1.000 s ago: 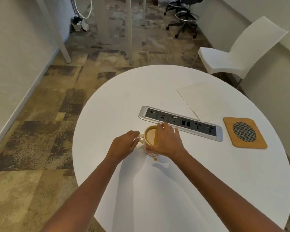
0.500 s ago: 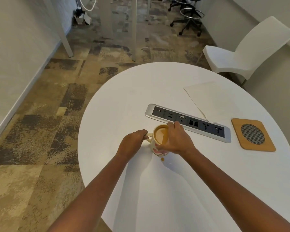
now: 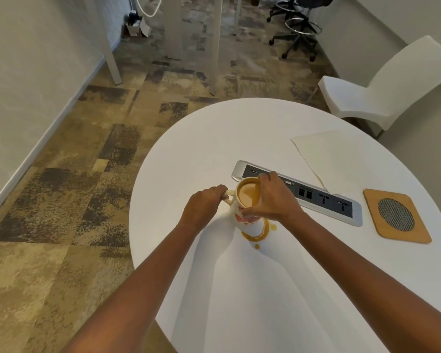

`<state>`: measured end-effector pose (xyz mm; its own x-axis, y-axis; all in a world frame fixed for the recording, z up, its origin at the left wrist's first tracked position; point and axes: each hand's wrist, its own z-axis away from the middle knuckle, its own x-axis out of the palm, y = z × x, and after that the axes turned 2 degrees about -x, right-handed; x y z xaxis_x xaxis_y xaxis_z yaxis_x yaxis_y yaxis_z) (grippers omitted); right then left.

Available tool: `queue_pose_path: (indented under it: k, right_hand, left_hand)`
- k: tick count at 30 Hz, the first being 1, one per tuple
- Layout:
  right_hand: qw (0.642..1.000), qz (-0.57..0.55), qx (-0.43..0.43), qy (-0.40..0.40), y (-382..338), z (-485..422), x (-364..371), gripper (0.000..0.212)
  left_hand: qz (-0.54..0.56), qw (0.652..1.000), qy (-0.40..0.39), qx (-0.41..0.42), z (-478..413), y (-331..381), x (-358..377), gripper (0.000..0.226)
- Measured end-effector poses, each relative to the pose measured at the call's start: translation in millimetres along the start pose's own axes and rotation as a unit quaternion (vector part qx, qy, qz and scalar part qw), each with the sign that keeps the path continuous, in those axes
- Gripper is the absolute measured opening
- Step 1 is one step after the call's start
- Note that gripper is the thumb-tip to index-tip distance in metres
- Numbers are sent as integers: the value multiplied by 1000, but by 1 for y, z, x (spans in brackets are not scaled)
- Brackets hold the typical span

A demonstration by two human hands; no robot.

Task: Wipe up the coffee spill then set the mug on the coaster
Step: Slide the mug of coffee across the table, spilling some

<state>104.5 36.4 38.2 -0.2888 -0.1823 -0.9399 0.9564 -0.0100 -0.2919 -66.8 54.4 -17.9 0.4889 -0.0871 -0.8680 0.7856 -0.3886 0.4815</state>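
Worktop: round, smooth, white, standing on mottled brown carpet. A long, silver-framed socket strip is set into it. A white moulded chair stands beyond the strip.

Mug: white ceramic with red print, full of pale coffee, at the strip's left end on the near side. The left hand grips the handle and the right hand curls round the rim.

Spill: a brown ring and drops, nearer than the strip.

Napkin: flat, white, behind the strip.

Coaster: square wood with a round mesh centre, just right of the strip.

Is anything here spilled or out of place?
Yes. A brown coffee ring and some drops stain the white table at the base of the mug. The mug, nearly full, is held tilted, the left hand at its handle and the right hand over its rim.
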Motion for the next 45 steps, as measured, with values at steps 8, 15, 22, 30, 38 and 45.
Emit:
queue_pose_path:
  k: [8, 15, 22, 30, 38, 45]
  right_hand:
    - [999, 13, -41, -6, -34, -28, 3, 91]
    - [999, 10, -51, -14, -57, -49, 15, 89]
    - [998, 17, -52, -19, -64, -65, 23, 89]
    - [998, 23, -54, -25, -64, -74, 26, 89]
    - [998, 27, -60, -20, -63, -72, 29, 87]
    - [998, 17, -56, -7, -42, -53, 32, 100]
  left_hand:
    - [-10, 999, 24, -43, -2, -29, -21, 21]
    - [-14, 995, 36, -89, -4, -53, -25, 18]
    - [-1, 992, 47, -118, -10, -66, -20, 17]
    - [1, 990, 62, -129, -14, -70, -16, 17]
    - [27, 986, 81, -145, -11, -69, -10, 18]
    - [182, 946, 76, -256, 10, -46, 14, 47]
